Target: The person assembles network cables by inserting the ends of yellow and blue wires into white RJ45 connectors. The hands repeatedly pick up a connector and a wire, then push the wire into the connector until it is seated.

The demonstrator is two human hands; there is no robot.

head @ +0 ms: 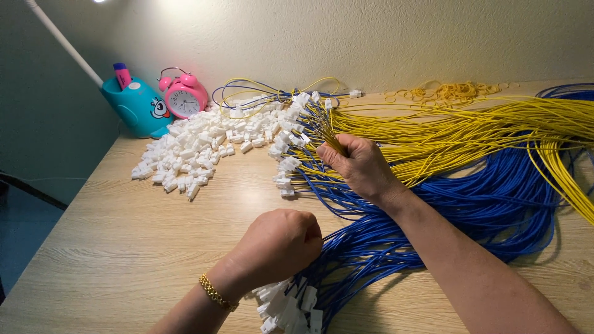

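My right hand (361,166) is closed around a bunch of yellow wires (470,133) near their bare ends, above the wooden table (117,247). My left hand (279,242), with a gold bracelet at the wrist, is clenched on a bundle of blue wires (476,207) that end in white plastic connectors (288,306) just below the fist. More wires with white connectors (286,166) fan out left of my right hand.
A heap of loose white connectors (198,145) lies at the back left. Behind it stand a pink alarm clock (184,96) and a teal holder (136,106) with a pink marker. Yellow rubber bands (448,91) lie by the wall.
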